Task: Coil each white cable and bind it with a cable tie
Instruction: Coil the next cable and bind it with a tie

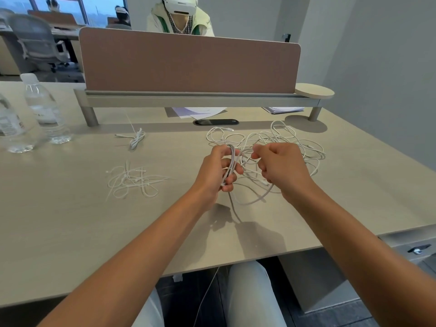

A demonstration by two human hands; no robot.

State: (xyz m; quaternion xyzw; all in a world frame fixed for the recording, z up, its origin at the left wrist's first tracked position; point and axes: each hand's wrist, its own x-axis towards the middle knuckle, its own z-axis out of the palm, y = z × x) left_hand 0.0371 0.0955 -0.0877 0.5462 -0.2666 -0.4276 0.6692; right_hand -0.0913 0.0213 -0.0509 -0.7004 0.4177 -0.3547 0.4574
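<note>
You are in the coiling step. Your left hand (218, 168) grips a small bundle of loops of one white cable (230, 166), fingers curled round it just above the desk (70, 220), near the middle. Your right hand (280, 168) is clenched close beside it, and it seems to pinch the same cable between thumb and fingers, though the exact contact is hidden by the knuckles. A free length of that cable hangs from the left hand and sweeps in a loose arc on the desk below both hands, so the coil is not yet finished.

Behind your hands, on the far right, lies the tangle of loose cables (283, 140) yet to be done. On the far left sits one bundled cable (136, 139) that looks already tied. The pile of cable ties (132, 180) lies on the left, well apart from your hands.

By my judgement, the next move calls for feeding the trailing length round into the loops with the right hand while the left keeps them pinned. Then reach left for one tie without letting the coil spring open.
</note>
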